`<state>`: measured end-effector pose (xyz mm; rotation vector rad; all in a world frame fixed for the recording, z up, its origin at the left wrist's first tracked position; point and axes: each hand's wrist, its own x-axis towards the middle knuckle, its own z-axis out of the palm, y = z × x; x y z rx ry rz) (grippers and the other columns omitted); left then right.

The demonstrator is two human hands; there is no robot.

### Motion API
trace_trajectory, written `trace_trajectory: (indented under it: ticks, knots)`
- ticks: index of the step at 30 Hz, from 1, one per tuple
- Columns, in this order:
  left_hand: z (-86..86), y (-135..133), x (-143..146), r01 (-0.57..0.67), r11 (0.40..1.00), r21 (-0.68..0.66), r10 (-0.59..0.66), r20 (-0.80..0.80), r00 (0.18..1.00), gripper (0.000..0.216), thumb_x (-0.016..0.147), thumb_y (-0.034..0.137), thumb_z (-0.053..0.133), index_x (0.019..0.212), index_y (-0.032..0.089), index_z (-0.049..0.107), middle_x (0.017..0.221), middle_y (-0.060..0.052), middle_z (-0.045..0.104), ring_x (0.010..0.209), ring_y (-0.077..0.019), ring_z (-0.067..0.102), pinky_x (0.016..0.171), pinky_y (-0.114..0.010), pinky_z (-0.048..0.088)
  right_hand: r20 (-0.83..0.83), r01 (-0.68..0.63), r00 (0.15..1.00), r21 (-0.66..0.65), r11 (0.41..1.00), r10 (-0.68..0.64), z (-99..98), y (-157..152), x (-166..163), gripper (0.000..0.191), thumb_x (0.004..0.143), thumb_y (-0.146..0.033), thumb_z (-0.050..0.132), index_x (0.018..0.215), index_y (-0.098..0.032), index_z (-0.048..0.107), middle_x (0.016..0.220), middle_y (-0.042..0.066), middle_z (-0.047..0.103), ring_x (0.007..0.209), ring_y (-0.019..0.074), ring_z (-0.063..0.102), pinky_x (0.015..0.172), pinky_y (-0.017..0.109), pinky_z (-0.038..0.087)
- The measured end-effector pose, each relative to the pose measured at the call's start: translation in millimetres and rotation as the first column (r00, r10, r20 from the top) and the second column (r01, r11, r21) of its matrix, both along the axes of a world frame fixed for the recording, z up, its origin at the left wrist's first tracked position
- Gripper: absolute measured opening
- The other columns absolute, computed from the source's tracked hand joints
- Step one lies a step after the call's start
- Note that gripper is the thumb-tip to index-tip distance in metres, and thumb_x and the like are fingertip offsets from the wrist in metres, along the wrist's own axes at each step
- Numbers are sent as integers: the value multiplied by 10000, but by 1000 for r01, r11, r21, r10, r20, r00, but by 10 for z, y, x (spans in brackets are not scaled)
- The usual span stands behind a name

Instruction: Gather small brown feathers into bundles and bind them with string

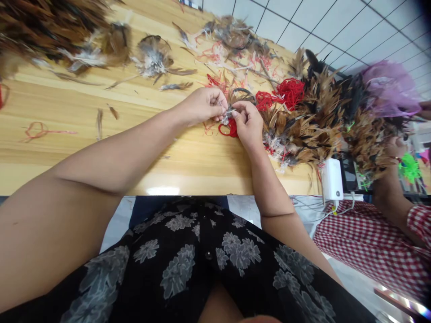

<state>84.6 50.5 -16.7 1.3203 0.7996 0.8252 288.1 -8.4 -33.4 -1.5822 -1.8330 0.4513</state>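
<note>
My left hand (204,104) and my right hand (248,123) meet over the wooden table (84,112), both pinched on a small bundle of feathers (232,102) between them. The quill ends sit at my fingertips. A loop of red thread (229,130) lies under my right hand. A big pile of brown and black feathers (319,121) lies just right of my right hand. A tangle of red thread (286,92) rests beyond it.
Loose feathers and red thread scraps (232,49) litter the far side of the table. More dark feathers (50,31) are heaped at the top left. A white box (332,179) hangs at the table's edge. Another person in a red checked garment (373,242) sits at my right.
</note>
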Motion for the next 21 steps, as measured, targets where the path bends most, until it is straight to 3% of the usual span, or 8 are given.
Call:
trace_trajectory:
  ticks: [3, 6, 10, 14, 17, 21]
  knots:
    - [-12, 19, -11, 17, 999, 37, -17, -7, 1000, 315, 846, -47, 905, 855, 187, 696, 706, 9, 682, 674, -165, 695, 740, -289, 567, 74, -16, 997, 9, 1000, 16, -12, 8, 16, 325, 1147, -323, 587, 1408, -237, 761, 1150, 74, 729, 1149, 264, 704, 1193, 512, 601]
    - [-26, 36, -24, 50, 993, 103, -47, -35, 998, 295, 841, 17, 894, 873, 219, 681, 715, 21, 689, 690, -174, 676, 729, -308, 541, 166, -38, 985, -14, 999, 40, 44, -18, 8, 314, 1127, -271, 600, 1372, -241, 794, 1232, 102, 760, 1228, 283, 715, 1222, 500, 592]
    - [-50, 39, -25, 86, 987, 137, -82, -34, 996, 222, 869, 102, 832, 944, 272, 711, 760, 22, 738, 693, -175, 619, 728, -341, 513, 259, 9, 966, -59, 998, 7, 199, -98, -32, 333, 1182, -352, 516, 1237, -259, 831, 1265, 131, 774, 1248, 313, 725, 1172, 495, 614]
    - [-83, 30, 2, 101, 982, 158, -86, -95, 992, 226, 831, 63, 851, 906, 244, 738, 733, 18, 688, 714, -195, 631, 711, -329, 471, 323, 99, 944, -72, 992, -71, 315, -180, -86, 428, 1219, -453, 440, 1274, -271, 824, 1283, 138, 762, 1248, 323, 725, 1080, 454, 619]
    - [-80, 2, 21, 74, 986, 152, -59, -97, 994, 245, 842, 38, 911, 875, 220, 750, 710, 22, 653, 685, -174, 608, 656, -289, 428, 364, 121, 926, -20, 992, -105, 323, -217, -119, 503, 1244, -466, 372, 1266, -246, 824, 1248, 129, 757, 1201, 298, 735, 1030, 413, 601]
    - [-35, -56, 36, 48, 998, 41, -47, -12, 999, 225, 918, 34, 885, 878, 211, 751, 689, 18, 646, 591, -149, 547, 581, -284, 410, 417, 100, 899, 102, 990, -134, 297, -257, -142, 591, 1265, -443, 301, 1218, -208, 840, 1163, 116, 769, 1102, 247, 740, 970, 362, 574]
